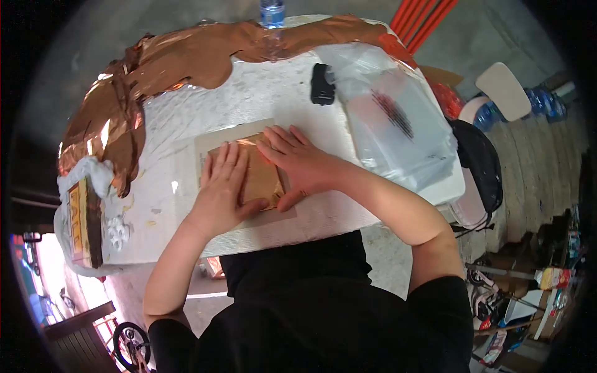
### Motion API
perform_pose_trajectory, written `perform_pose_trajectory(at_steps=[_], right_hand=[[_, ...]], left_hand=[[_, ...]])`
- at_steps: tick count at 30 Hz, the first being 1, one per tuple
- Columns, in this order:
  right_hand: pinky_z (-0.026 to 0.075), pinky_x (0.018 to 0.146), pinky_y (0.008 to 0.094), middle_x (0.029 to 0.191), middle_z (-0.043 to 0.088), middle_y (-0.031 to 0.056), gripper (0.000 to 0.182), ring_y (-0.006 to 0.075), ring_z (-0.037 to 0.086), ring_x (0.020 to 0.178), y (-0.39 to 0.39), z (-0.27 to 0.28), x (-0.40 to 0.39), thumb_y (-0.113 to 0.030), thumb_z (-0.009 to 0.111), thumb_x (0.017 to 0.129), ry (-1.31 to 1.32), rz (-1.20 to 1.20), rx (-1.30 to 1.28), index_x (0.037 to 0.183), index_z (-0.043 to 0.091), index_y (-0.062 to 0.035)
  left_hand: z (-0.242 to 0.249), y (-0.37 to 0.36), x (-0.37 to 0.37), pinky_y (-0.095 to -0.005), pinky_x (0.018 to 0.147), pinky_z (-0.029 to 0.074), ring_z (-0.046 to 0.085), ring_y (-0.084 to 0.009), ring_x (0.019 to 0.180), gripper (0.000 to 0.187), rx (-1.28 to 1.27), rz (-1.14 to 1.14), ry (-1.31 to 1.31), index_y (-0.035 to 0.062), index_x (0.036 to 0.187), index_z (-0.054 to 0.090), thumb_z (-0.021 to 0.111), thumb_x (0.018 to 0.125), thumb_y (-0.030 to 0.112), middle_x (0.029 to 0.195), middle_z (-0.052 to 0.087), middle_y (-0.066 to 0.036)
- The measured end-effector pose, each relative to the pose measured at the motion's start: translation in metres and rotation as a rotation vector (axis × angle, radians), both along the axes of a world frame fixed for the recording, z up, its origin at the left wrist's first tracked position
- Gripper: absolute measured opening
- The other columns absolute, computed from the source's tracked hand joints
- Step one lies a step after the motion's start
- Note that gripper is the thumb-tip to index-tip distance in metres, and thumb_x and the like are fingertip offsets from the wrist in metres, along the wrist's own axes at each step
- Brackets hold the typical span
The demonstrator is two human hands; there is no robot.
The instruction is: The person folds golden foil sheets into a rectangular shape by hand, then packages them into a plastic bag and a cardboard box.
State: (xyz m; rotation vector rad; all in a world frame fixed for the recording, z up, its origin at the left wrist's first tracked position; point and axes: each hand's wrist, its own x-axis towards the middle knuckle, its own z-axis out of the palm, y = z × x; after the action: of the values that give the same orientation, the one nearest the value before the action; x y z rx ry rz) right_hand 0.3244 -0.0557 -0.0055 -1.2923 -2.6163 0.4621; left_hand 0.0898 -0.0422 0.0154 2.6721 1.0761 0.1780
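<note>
A square copper-coloured sheet [258,174] lies on a larger pale grey board [205,142] near the table's front edge. My left hand [225,186] rests flat on the sheet's left part, fingers extended towards the far edge and thumb pointing right. On the right side of the sheet lies my right hand [301,165], its fingers spread and pointing up and left, thumb near the lower right corner. Both palms face down, and neither hand is wrapped round anything. The hands cover parts of the sheet's left and right edges.
Crumpled copper foil [186,56] runs along the table's [168,118] back and left edges. A black object [323,84] lies beside stacked clear plastic bags [398,124]. A water bottle [272,13] stands behind. At the left are a box [78,217] and white material [87,171].
</note>
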Motion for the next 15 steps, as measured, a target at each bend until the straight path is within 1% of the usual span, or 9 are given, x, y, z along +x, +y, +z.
perform_pose_trajectory(at_steps=[3, 8, 10, 11, 12, 14, 15], right_hand=[[0.010, 0.115, 0.0524, 0.150, 0.014, 0.0296, 0.125, 0.0405, 0.010, 0.143, 0.001, 0.001, -0.010, -0.066, 0.074, 0.057, -0.008, -0.005, 0.006, 0.145, 0.018, 0.0020], [0.009, 0.115, 0.0520, 0.150, 0.013, 0.0299, 0.125, 0.0403, 0.010, 0.143, 0.006, -0.004, -0.022, -0.066, 0.075, 0.057, -0.009, 0.008, 0.027, 0.145, 0.018, 0.0026], [0.008, 0.115, 0.0505, 0.151, 0.014, 0.0295, 0.126, 0.0395, 0.010, 0.143, 0.006, -0.001, -0.027, -0.066, 0.075, 0.056, -0.014, -0.024, 0.001, 0.145, 0.018, 0.0030], [0.008, 0.115, 0.0505, 0.151, 0.014, 0.0295, 0.126, 0.0395, 0.010, 0.143, 0.006, -0.001, -0.028, -0.066, 0.075, 0.056, -0.012, -0.014, 0.006, 0.145, 0.018, 0.0030], [0.008, 0.116, 0.0497, 0.151, 0.014, 0.0290, 0.127, 0.0386, 0.009, 0.143, 0.006, -0.001, -0.028, -0.066, 0.075, 0.056, -0.032, -0.031, -0.006, 0.145, 0.018, 0.0032], [0.007, 0.116, 0.0489, 0.151, 0.014, 0.0284, 0.128, 0.0377, 0.008, 0.144, 0.006, -0.002, -0.027, -0.066, 0.076, 0.055, -0.051, -0.040, -0.015, 0.146, 0.017, 0.0035], [0.007, 0.116, 0.0486, 0.152, 0.014, 0.0274, 0.128, 0.0364, 0.009, 0.144, 0.005, -0.003, -0.027, -0.067, 0.075, 0.056, -0.027, -0.051, 0.015, 0.146, 0.017, 0.0036]], left_hand=[[0.001, 0.000, 0.001, -0.0545, 0.113, 0.009, 0.013, -0.0374, 0.143, 0.098, -0.029, -0.010, 0.019, -0.0022, 0.145, 0.024, 0.071, 0.075, 0.047, 0.150, 0.022, -0.026], [-0.005, 0.001, 0.000, -0.0554, 0.113, 0.010, 0.013, -0.0391, 0.143, 0.098, -0.004, -0.003, 0.008, -0.0042, 0.145, 0.022, 0.070, 0.077, 0.048, 0.150, 0.023, -0.026], [-0.006, 0.001, -0.001, -0.0550, 0.113, 0.010, 0.013, -0.0391, 0.143, 0.097, 0.015, -0.013, 0.007, -0.0044, 0.145, 0.022, 0.068, 0.078, 0.048, 0.149, 0.022, -0.027], [-0.006, 0.001, -0.001, -0.0547, 0.113, 0.010, 0.013, -0.0384, 0.143, 0.095, 0.010, -0.009, -0.006, -0.0024, 0.146, 0.022, 0.067, 0.079, 0.048, 0.150, 0.023, -0.024], [-0.004, 0.002, -0.004, -0.0547, 0.113, 0.010, 0.013, -0.0384, 0.143, 0.095, 0.016, 0.001, -0.004, -0.0024, 0.146, 0.022, 0.067, 0.079, 0.048, 0.150, 0.023, -0.024], [-0.001, 0.006, -0.008, -0.0542, 0.114, 0.011, 0.014, -0.0363, 0.143, 0.090, -0.096, 0.007, -0.162, 0.0000, 0.145, 0.027, 0.066, 0.080, 0.048, 0.151, 0.025, -0.020], [0.000, 0.004, -0.011, -0.0542, 0.114, 0.011, 0.014, -0.0363, 0.143, 0.090, -0.096, 0.014, -0.161, 0.0000, 0.145, 0.027, 0.066, 0.080, 0.048, 0.151, 0.025, -0.020]])
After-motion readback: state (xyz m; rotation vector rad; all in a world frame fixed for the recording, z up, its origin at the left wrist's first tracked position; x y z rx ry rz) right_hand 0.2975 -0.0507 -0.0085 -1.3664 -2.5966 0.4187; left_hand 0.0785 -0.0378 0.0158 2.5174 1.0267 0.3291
